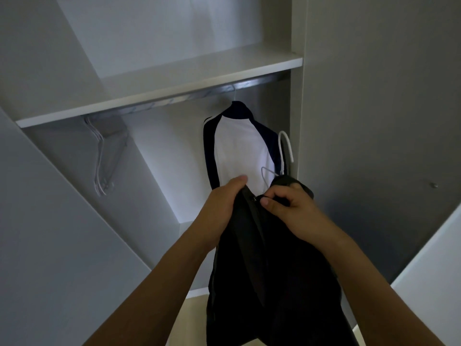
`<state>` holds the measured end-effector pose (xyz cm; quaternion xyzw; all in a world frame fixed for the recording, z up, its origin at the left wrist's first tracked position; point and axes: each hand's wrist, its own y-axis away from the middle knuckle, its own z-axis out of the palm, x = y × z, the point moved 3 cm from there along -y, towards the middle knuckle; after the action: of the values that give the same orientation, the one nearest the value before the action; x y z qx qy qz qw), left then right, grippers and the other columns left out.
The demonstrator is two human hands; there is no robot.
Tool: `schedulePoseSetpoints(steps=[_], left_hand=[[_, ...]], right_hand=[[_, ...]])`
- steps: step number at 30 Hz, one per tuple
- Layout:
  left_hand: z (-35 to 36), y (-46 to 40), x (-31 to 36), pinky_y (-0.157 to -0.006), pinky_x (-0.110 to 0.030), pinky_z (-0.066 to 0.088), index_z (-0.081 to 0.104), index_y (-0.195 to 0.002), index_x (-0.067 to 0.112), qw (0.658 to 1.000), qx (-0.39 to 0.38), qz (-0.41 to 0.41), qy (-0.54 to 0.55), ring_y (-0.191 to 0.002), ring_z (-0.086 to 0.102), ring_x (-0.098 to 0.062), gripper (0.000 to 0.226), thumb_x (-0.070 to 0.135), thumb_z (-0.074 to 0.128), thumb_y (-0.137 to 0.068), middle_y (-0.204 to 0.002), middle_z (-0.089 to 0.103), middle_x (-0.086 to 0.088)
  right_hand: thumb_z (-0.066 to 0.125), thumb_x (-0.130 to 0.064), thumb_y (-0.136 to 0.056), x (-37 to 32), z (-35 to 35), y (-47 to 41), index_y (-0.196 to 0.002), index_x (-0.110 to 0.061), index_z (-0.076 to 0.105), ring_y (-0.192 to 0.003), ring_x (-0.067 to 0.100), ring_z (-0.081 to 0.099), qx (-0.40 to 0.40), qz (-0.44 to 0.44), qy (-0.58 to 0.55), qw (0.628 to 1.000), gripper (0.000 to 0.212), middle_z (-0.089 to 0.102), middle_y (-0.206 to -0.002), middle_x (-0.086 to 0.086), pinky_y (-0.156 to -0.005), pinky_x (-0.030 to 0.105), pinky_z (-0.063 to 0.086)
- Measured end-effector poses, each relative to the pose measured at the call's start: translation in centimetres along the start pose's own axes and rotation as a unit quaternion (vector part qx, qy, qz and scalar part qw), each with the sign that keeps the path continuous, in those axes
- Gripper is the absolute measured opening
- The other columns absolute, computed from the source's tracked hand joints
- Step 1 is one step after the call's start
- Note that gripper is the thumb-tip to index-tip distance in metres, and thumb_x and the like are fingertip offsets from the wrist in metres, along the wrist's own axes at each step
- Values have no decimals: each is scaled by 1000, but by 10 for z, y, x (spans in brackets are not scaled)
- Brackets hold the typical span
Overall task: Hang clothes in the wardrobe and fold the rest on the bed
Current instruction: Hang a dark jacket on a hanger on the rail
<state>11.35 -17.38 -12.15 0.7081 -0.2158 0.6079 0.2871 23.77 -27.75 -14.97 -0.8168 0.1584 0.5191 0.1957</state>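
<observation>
Two hands on one limp black garment (269, 265), held near, before the wardrobe (159, 96) | soft, dark, zipped | left hand (222, 208) grips its top edge | right hand (289, 208) pinches fabric by thin white hanger (285, 151) | far: white-and-navy jacket (239, 151) hangs on metal rail (259, 82)

Matt black cloth garment (269, 258), soft and creased, with small shiny metal zip pull (254, 199). Smooth white and navy cloth jacket (239, 151). Thin white wire hanger (285, 146), slightly glossy. Brushed metal rail (249, 84). Smooth matt white wardrobe shelf (159, 96).
</observation>
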Motion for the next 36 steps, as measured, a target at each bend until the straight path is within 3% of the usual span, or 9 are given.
schedulePoseSetpoints(steps=[6, 10, 14, 18, 21, 23, 26, 30, 36], left_hand=[[2, -5, 3, -70, -27, 47, 64, -88, -7, 996, 35, 17, -79, -72, 58, -18, 31, 23, 55, -91, -75, 60, -11], [1, -5, 4, -75, -36, 49, 62, -91, -8, 988, 76, 73, -114, -74, 57, -22, 36, 26, 49, -96, -87, 60, -26], [-2, -3, 1, -69, -28, 47, 62, -83, 6, 968, 128, 121, -179, -72, 60, -15, 34, 30, 44, -100, -78, 62, -8], [-10, -3, -8, -60, -17, 38, 56, -80, 10, 953, 188, 132, -196, -67, 53, -6, 34, 30, 40, -102, -74, 57, 0], [-22, -3, -15, -56, -15, 35, 52, -75, 13, 947, 226, 122, -192, -65, 50, -5, 34, 29, 38, -103, -71, 54, 1], [-32, -2, -18, -56, -20, 33, 50, -71, 14, 946, 249, 112, -176, -63, 48, -7, 36, 27, 38, -103, -69, 52, 1], [-46, 4, -23, -56, -22, 31, 46, -65, 17, 938, 288, 114, -154, -60, 45, -7, 37, 24, 40, -102, -65, 48, 3], [-71, 12, -33, -54, -21, 31, 45, -63, 20, 922, 329, 110, -170, -57, 44, -7, 39, 22, 42, -101, -61, 46, 4], [-89, 3, -46, -54, -26, 33, 45, -63, 12, 935, 326, 43, -131, -57, 43, -13, 39, 20, 42, -100, -60, 43, -2]], right_hand=[[61, -35, -89, -11, -6, -4, -67, -33, 63, -82, 0, 54, 27, -4, -14, 1000, 22, 52, -97, -2, -76, 17, 39], [62, -27, -91, -20, -13, -7, -47, -30, 57, -63, 1, 52, 19, -7, -70, 997, 44, 55, -73, -7, -66, 15, 39], [61, -12, -91, -19, -11, -16, -45, -25, 56, -49, 0, 48, -3, -14, -87, 996, 48, 51, -49, -12, -52, 9, 39], [65, -14, -89, -7, -11, -24, -51, -10, 62, -52, 1, 53, 29, 8, -88, 996, 38, 56, -56, -6, -54, 8, 42], [67, -25, -88, -3, -15, -30, -52, -17, 64, -62, 6, 58, 33, 34, -48, 998, 37, 61, -72, 8, -60, 14, 44], [68, -27, -87, -4, -15, -36, -55, -15, 65, -63, 8, 60, 23, 38, -21, 999, 34, 64, -71, 8, -61, 17, 44], [68, -30, -86, -3, -12, -43, -57, -20, 65, -76, 14, 60, 31, 36, 16, 999, 31, 61, -90, 12, -70, 19, 42], [67, -37, -85, -1, -13, -47, -57, -29, 64, -82, 9, 57, 41, 19, 63, 997, 29, 55, -103, 4, -76, 21, 42], [63, -45, -86, -7, -20, -55, -67, -39, 64, -90, 16, 57, 49, -17, 137, 989, 20, 54, -108, 1, -85, 33, 48]])
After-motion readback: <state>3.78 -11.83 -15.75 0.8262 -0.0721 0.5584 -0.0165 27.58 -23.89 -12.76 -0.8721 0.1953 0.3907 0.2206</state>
